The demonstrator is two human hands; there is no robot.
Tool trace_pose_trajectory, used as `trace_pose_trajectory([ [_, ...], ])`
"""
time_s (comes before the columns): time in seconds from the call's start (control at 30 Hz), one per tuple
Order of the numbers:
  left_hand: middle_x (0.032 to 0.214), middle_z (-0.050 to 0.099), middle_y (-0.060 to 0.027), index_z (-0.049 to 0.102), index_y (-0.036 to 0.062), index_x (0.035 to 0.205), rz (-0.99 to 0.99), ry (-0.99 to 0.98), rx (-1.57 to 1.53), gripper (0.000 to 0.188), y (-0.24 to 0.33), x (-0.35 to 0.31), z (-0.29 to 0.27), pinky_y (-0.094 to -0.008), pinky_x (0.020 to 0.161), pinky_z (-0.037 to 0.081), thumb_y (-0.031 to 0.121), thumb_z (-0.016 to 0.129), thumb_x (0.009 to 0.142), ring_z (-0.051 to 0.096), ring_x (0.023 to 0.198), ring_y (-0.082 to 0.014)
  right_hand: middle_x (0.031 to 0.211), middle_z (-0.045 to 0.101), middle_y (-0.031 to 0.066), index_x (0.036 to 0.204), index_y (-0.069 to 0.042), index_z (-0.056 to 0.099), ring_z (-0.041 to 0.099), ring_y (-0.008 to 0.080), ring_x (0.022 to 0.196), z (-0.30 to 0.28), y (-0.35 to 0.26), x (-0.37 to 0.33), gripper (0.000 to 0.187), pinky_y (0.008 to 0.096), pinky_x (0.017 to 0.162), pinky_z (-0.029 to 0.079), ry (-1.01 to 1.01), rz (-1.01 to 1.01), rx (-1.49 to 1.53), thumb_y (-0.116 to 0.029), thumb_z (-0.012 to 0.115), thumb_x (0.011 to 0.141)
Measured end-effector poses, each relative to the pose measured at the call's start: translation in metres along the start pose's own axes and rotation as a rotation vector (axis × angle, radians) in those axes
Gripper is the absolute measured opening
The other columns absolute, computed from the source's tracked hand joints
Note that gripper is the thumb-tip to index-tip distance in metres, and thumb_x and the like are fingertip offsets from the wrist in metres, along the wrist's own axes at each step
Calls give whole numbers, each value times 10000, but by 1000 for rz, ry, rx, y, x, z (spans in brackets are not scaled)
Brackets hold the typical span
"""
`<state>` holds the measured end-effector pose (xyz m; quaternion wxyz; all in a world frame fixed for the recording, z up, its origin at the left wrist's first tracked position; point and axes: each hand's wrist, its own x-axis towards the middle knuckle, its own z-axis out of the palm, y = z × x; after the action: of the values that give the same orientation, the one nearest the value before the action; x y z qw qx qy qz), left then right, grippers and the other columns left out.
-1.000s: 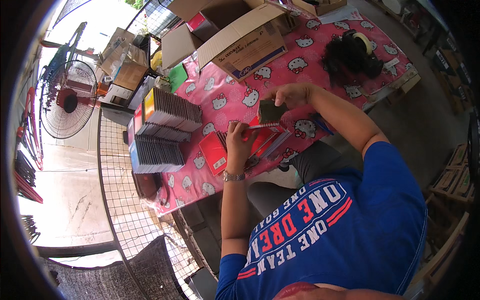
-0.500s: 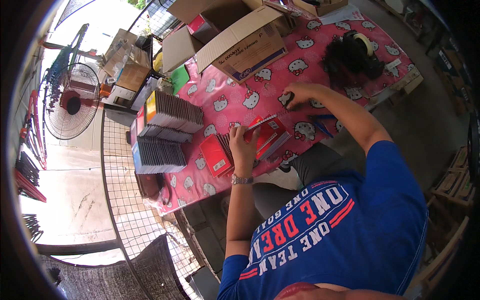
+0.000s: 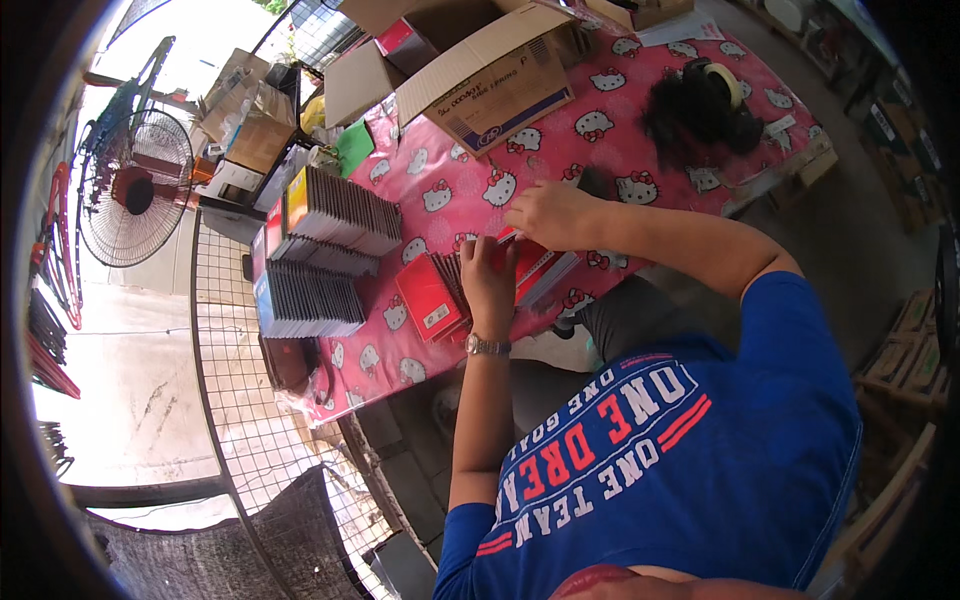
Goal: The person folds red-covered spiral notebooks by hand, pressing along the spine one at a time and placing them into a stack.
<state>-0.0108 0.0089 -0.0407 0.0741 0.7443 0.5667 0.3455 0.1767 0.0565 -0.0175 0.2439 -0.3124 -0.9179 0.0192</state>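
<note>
My left hand [image 3: 487, 272] is closed on the edge of a red spiral notebook [image 3: 508, 238], between two low piles of them. To its left lie several red notebooks [image 3: 428, 298], overlapping. On its right is another pile of red notebooks [image 3: 545, 272], partly covered by my hands. My right hand [image 3: 548, 215] is just above the far edge of that right pile, its fingers bent together beside my left fingertips. Whatever it pinches is hidden. A small dark object [image 3: 596, 182] lies on the table behind my right hand.
Tall notebook stacks [image 3: 315, 300] stand at the table's left edge. An open cardboard box [image 3: 515, 95] sits at the back. A black furry-looking bundle [image 3: 690, 115] and a tape roll [image 3: 728, 82] lie far right. A fan [image 3: 135, 190] stands beyond the wire mesh [image 3: 225, 340].
My right hand has come left and nearer, from beside the dark object to the notebooks at my left fingers. My left hand stays at the notebooks; the whole view has shifted slightly.
</note>
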Motion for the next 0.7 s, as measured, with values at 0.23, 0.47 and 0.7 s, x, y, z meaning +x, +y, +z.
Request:
trace_pose_trajectory([
  [0.23,934,559,-172,589,22,920,-10,-5,27,235,-3,-4,-2,-438,724,480,165,736,806,571,830,-370,927,651,122,944,-74,608,652,281,864,12,-10,-7,176,419,847,468,93,-4,-102,-236,562,895],
  [0.47,945,545,-147,595,37,946,23,-45,-21,253,-13,-4,-5,-417,730,483,133,758,778,572,852,-338,983,674,154,1021,-30,629,667,303,882,1,58,13,306,396,789,505,-281,235,595,-305,584,895],
  [0.7,998,552,-105,622,6,960,74,-42,-87,322,-14,3,0,-329,707,487,83,813,712,575,805,-225,1080,602,123,1024,-55,618,575,299,1109,86,121,-80,505,381,929,465,-208,204,-147,-419,780,714],
])
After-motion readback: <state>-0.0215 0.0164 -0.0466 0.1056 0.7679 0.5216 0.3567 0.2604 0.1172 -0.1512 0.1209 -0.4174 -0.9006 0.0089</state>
